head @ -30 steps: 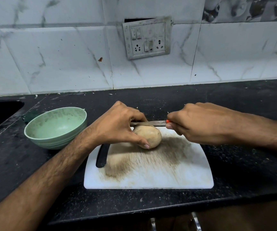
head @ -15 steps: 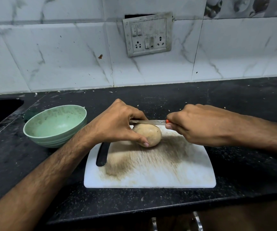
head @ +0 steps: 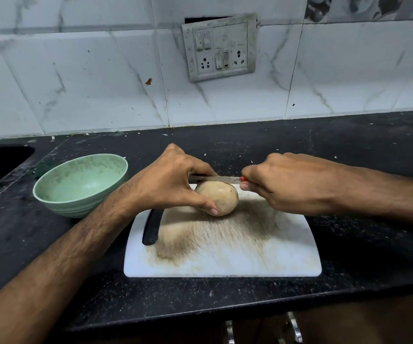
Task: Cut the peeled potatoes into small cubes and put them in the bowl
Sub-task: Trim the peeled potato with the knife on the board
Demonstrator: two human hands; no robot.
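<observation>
— Where do we have the potato [head: 221, 197]?
— On the far edge of the cutting board [head: 225, 247], our left hand [head: 173, 182] curled over it, thumb and fingers pinching its sides.
— And the knife [head: 216, 179]?
— Our right hand [head: 285, 182] is clenched around its handle, blade lying across the potato's top.
— The bowl [head: 81, 184]?
— Left of the board, on the counter [head: 349, 150].
</observation>
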